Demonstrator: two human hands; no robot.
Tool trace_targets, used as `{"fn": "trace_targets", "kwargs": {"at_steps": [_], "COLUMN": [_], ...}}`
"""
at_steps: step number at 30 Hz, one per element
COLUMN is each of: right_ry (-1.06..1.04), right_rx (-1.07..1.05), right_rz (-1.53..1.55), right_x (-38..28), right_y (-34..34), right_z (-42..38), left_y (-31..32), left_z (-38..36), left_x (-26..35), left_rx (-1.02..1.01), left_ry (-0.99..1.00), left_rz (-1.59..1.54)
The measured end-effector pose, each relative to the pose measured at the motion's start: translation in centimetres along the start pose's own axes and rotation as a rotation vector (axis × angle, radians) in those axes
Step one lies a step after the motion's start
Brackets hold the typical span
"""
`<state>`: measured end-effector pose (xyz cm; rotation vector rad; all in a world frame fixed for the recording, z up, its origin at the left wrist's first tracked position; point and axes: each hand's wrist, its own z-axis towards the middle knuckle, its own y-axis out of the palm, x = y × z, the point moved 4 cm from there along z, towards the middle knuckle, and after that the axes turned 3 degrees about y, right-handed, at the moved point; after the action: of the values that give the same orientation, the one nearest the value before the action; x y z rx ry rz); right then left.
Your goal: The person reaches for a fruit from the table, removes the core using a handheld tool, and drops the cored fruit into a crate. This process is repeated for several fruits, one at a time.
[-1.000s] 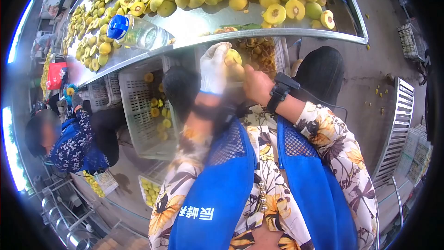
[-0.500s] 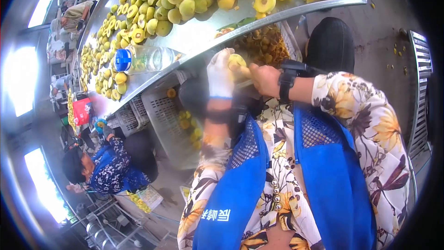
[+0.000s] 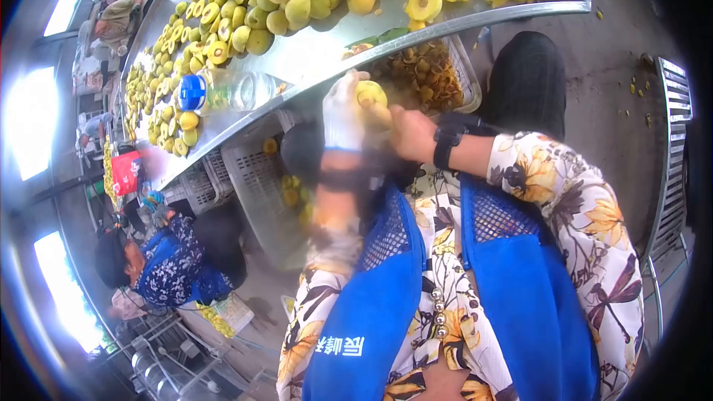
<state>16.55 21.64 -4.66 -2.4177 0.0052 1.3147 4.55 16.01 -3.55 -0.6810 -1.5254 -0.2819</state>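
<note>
A yellow-green halved fruit [image 3: 369,94] is held in my left hand [image 3: 343,115], which wears a white glove, below the metal table's edge. Close on its right is my bare right hand [image 3: 413,132], fingers curled towards the fruit; what they hold, if anything, is too hidden to tell. On the metal table [image 3: 297,59] many halved fruits [image 3: 260,15] lie in a heap. A clear bottle with a blue cap [image 3: 223,92] lies on its side there. Beneath the table edge, just beyond my hands, stands a crate of brownish peels and scraps [image 3: 423,74].
A pale plastic crate [image 3: 260,193] with some fruit stands left of my lap. Further left, a co-worker [image 3: 174,260] in blue sits bent over. More people are at the far upper left. A slatted metal rack [image 3: 668,134] stands at the right.
Both hands, with the fruit, have shifted slightly left in the view. The halved fruit's face shows more towards the camera. The co-worker's hands have moved a little.
</note>
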Motion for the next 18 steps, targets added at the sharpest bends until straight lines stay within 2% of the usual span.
{"fn": "trace_targets", "kwargs": {"at_steps": [1, 2, 4, 5, 7, 8, 10, 18], "right_ry": [-0.049, -0.099, -0.241, -0.318, -0.034, 0.114, 0.136, 0.044], "right_rx": [-0.032, -0.051, 0.091, 0.16, -0.084, -0.201, -0.171, 0.016], "right_rz": [-0.058, -0.117, -0.043, -0.009, 0.283, 0.426, 0.458, 0.117], "right_x": [0.0, 0.1, 2.5, 3.2, 1.2, 0.5, 0.3, 0.3], "right_y": [-0.4, -1.0, 1.3, 1.9, 0.8, 0.6, 0.4, 1.3], "right_z": [0.2, 0.4, 2.1, 2.8, 1.7, 1.2, 1.0, 0.5], "left_y": [-0.4, -0.4, 0.0, 0.0, -0.4, -0.5, -0.5, 0.2], "left_z": [0.0, 0.4, 0.0, 0.4, 0.9, 1.1, 1.1, -1.3], "left_x": [-0.3, -1.0, -1.3, -1.5, -2.6, -3.0, -3.3, -6.1], "left_rx": [-0.11, -0.118, -0.097, -0.083, -0.047, -0.034, -0.011, 0.187], "left_ry": [0.05, -0.069, -0.301, -0.236, -0.118, -0.094, -0.049, -0.372], "left_rz": [0.078, -0.024, -0.25, -0.199, -0.082, -0.156, -0.301, -0.675]}}
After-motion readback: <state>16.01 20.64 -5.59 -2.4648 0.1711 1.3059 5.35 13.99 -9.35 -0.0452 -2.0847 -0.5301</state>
